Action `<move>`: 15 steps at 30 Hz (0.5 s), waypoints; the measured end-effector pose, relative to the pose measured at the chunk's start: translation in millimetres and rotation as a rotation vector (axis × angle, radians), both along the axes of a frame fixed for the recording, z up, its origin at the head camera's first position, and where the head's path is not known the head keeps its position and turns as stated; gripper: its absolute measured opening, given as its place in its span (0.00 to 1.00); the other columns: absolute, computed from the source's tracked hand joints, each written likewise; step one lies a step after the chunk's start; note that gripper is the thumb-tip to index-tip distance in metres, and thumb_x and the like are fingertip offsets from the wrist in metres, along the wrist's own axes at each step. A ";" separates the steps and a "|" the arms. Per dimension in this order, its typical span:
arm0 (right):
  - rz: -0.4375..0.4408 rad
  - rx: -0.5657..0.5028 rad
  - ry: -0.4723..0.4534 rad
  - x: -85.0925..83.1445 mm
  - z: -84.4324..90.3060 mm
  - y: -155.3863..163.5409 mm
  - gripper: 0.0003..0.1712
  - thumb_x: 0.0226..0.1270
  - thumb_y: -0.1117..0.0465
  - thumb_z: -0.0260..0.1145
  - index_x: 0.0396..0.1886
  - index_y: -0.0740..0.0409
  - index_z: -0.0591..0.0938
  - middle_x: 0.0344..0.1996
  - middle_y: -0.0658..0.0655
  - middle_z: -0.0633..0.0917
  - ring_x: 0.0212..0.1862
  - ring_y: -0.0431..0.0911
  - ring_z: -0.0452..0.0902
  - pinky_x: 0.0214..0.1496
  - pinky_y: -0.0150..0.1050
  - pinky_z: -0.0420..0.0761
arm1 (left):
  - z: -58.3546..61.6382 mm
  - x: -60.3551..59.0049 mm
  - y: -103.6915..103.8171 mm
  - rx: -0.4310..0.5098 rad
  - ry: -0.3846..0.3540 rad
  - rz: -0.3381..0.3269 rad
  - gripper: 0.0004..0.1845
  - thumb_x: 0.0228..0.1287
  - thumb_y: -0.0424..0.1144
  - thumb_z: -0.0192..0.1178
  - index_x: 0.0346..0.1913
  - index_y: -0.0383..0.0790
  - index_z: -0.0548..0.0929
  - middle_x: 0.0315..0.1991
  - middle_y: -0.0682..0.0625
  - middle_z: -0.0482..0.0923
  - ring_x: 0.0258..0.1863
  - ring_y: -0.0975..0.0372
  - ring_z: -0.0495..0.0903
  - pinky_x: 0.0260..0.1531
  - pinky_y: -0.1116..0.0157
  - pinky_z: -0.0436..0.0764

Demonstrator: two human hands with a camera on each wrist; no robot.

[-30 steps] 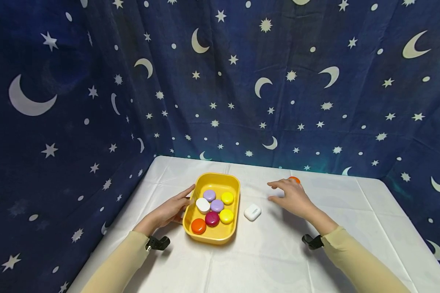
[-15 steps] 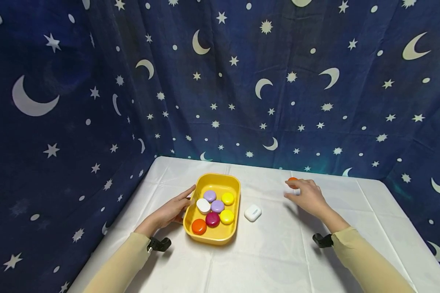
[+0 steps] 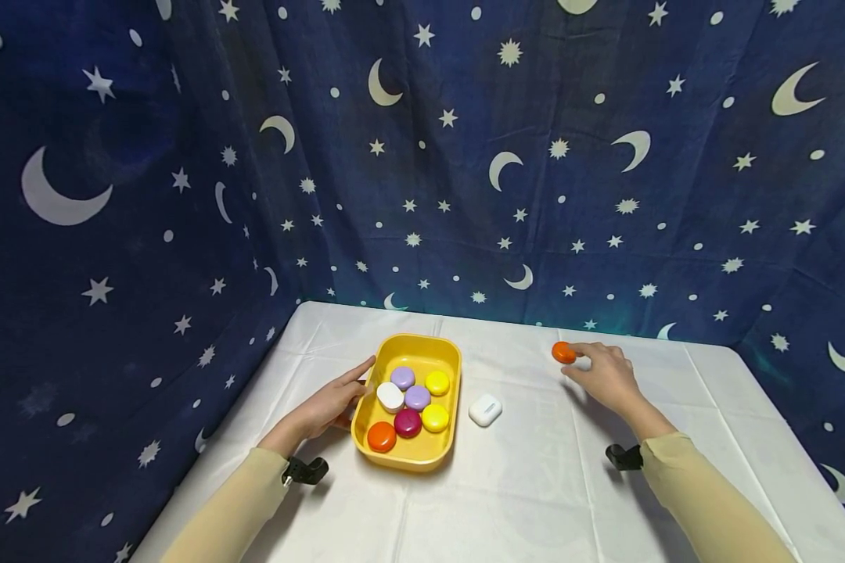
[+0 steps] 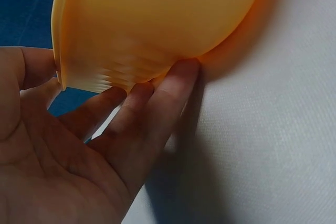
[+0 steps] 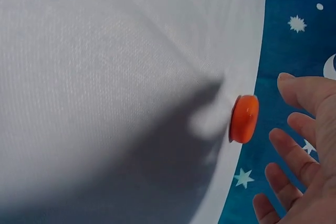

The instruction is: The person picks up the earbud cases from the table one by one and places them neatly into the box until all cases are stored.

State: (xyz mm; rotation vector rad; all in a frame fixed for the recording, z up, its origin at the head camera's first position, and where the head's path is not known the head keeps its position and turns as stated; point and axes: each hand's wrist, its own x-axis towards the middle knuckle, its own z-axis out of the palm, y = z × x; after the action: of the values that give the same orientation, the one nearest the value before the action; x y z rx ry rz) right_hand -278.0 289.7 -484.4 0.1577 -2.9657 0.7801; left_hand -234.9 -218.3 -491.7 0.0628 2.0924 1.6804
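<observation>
A yellow tray stands on the table, left of the middle. My left hand touches its left outer wall; in the left wrist view extended fingers lie against the wall and rim. At the far right side of the table sits a glossy orange disc, round and thick like a macaron. Close by on its right, my right hand hovers with thumb and fingers spread. In the right wrist view a gap shows between these fingers and the disc.
Inside the tray are two lilac discs, two yellow discs, a white piece, a magenta disc and another orange disc. Right of the tray lies a white earbud case. A starry curtain hangs behind the table.
My right hand has moved to the right, past the earbud case's side, to the orange disc, which is now mostly uncovered. The left hand and tray have stayed put.
</observation>
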 end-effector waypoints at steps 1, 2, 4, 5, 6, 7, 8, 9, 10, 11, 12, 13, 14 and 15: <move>-0.005 -0.003 -0.001 -0.3 -0.6 0.6 0.33 0.68 0.50 0.69 0.68 0.62 0.77 0.62 0.71 0.77 0.63 0.68 0.61 0.61 0.69 0.57 | 0.2 0.2 0.1 -0.002 0.000 -0.001 0.35 0.76 0.42 0.48 0.82 0.62 0.55 0.69 0.33 0.69 0.52 0.50 0.82 0.41 0.48 0.86; -0.009 -0.004 -0.003 -0.8 -1.3 1.4 0.33 0.69 0.50 0.69 0.68 0.62 0.77 0.62 0.71 0.76 0.63 0.69 0.61 0.61 0.69 0.57 | 0.6 0.4 0.2 -0.003 0.000 -0.002 0.35 0.76 0.42 0.48 0.82 0.61 0.55 0.69 0.33 0.69 0.51 0.50 0.82 0.41 0.48 0.86; -0.020 -0.009 -0.003 -1.3 -2.5 2.2 0.34 0.69 0.50 0.69 0.69 0.62 0.76 0.61 0.71 0.77 0.63 0.68 0.61 0.61 0.69 0.58 | 1.4 0.9 0.6 -0.003 -0.001 -0.006 0.35 0.76 0.42 0.48 0.83 0.61 0.54 0.68 0.33 0.71 0.50 0.50 0.83 0.41 0.49 0.86; -0.025 -0.009 -0.002 -1.6 -3.0 2.5 0.34 0.69 0.50 0.69 0.69 0.62 0.76 0.61 0.71 0.77 0.62 0.68 0.62 0.60 0.69 0.58 | 1.8 1.0 0.7 -0.006 0.002 -0.010 0.35 0.76 0.42 0.48 0.83 0.61 0.53 0.67 0.33 0.71 0.50 0.50 0.83 0.41 0.49 0.86; -0.030 -0.012 -0.002 -1.8 -3.4 2.8 0.34 0.69 0.50 0.69 0.69 0.61 0.76 0.60 0.71 0.77 0.62 0.68 0.62 0.59 0.69 0.59 | 1.8 1.1 0.8 -0.006 0.001 -0.011 0.35 0.76 0.43 0.48 0.83 0.61 0.53 0.67 0.33 0.72 0.50 0.50 0.83 0.41 0.49 0.86; -0.035 -0.014 0.001 -2.4 -4.1 3.2 0.34 0.69 0.50 0.69 0.69 0.61 0.76 0.59 0.71 0.78 0.62 0.68 0.62 0.59 0.69 0.59 | 1.9 1.1 0.9 -0.006 0.003 -0.013 0.35 0.76 0.43 0.48 0.83 0.61 0.53 0.66 0.34 0.72 0.50 0.50 0.83 0.41 0.50 0.86; -0.040 -0.020 0.003 -3.1 -4.7 3.5 0.34 0.68 0.50 0.69 0.69 0.61 0.76 0.59 0.71 0.78 0.62 0.68 0.62 0.59 0.68 0.59 | 1.7 1.1 0.9 -0.005 0.006 -0.013 0.36 0.76 0.43 0.48 0.83 0.60 0.53 0.65 0.34 0.73 0.49 0.50 0.83 0.41 0.50 0.86; -0.042 -0.023 0.005 -3.5 -5.1 3.5 0.34 0.68 0.50 0.69 0.69 0.61 0.76 0.59 0.71 0.78 0.61 0.68 0.62 0.58 0.68 0.59 | 1.5 1.0 1.1 -0.004 0.009 -0.012 0.35 0.76 0.43 0.48 0.83 0.60 0.53 0.65 0.35 0.73 0.49 0.50 0.83 0.42 0.50 0.86; -0.046 -0.027 0.005 -4.2 -5.6 3.8 0.34 0.68 0.50 0.69 0.69 0.61 0.76 0.58 0.71 0.78 0.61 0.68 0.62 0.58 0.68 0.59 | 1.3 0.9 1.2 -0.003 0.012 -0.013 0.35 0.76 0.43 0.48 0.83 0.60 0.53 0.65 0.35 0.73 0.49 0.50 0.83 0.42 0.50 0.86; -0.049 -0.028 0.005 -5.0 -6.2 3.9 0.35 0.68 0.50 0.69 0.70 0.61 0.75 0.58 0.71 0.78 0.61 0.69 0.62 0.58 0.68 0.59 | 0.7 0.7 1.2 -0.001 0.015 -0.012 0.35 0.76 0.43 0.48 0.83 0.60 0.53 0.65 0.35 0.73 0.49 0.50 0.83 0.42 0.50 0.86; -0.055 -0.032 0.004 -5.9 -6.9 3.8 0.35 0.68 0.49 0.70 0.70 0.61 0.75 0.58 0.71 0.78 0.62 0.69 0.62 0.58 0.68 0.60 | 0.2 0.7 1.2 0.005 0.015 -0.011 0.35 0.76 0.43 0.48 0.83 0.60 0.53 0.65 0.35 0.73 0.49 0.50 0.83 0.42 0.50 0.86; -0.059 -0.035 0.001 -6.8 -7.1 3.3 0.35 0.68 0.49 0.70 0.70 0.61 0.75 0.59 0.71 0.78 0.62 0.69 0.61 0.58 0.68 0.60 | -0.2 0.7 1.1 0.009 0.018 -0.011 0.35 0.76 0.43 0.48 0.83 0.60 0.53 0.65 0.34 0.73 0.49 0.50 0.84 0.42 0.50 0.86; -0.063 -0.036 -0.004 -7.8 -7.3 2.7 0.36 0.68 0.49 0.70 0.70 0.61 0.75 0.59 0.71 0.78 0.62 0.69 0.61 0.58 0.68 0.60 | -0.5 0.7 1.0 0.012 0.020 -0.012 0.35 0.77 0.43 0.48 0.83 0.59 0.53 0.66 0.34 0.73 0.49 0.50 0.84 0.42 0.50 0.86; -0.066 -0.038 -0.008 -8.7 -7.4 2.1 0.36 0.68 0.49 0.70 0.70 0.62 0.74 0.59 0.71 0.77 0.62 0.69 0.61 0.57 0.68 0.60 | -0.9 0.7 0.8 0.013 0.021 -0.013 0.35 0.77 0.43 0.48 0.83 0.59 0.53 0.66 0.33 0.72 0.49 0.50 0.84 0.42 0.50 0.86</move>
State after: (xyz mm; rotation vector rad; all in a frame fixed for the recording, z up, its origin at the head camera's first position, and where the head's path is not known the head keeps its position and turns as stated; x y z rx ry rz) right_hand -286.7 291.7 -491.8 0.0549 -2.9441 0.8305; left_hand -234.2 -217.4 -492.6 0.0987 2.0919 1.6931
